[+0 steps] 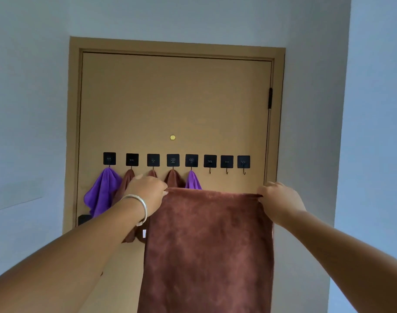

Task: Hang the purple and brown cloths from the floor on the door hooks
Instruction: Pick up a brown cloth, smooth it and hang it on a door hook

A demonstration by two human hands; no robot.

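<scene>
A brown cloth (208,245) hangs spread flat in front of the tan door (175,98). My left hand (145,190) pinches its top left corner and my right hand (281,199) pinches its top right corner. A row of several black square hooks (173,160) crosses the door. A purple cloth (102,190) hangs from the leftmost hook, brown cloths (173,178) from the following three, and another purple cloth (193,180) from the fifth. Three hooks at the right (226,162) are bare. The floor is out of view.
A brass peephole (172,137) sits above the hooks. A black hinge (270,98) is on the door's right edge. A dark door handle (83,219) shows at the lower left. Pale blue walls (26,109) flank the door frame.
</scene>
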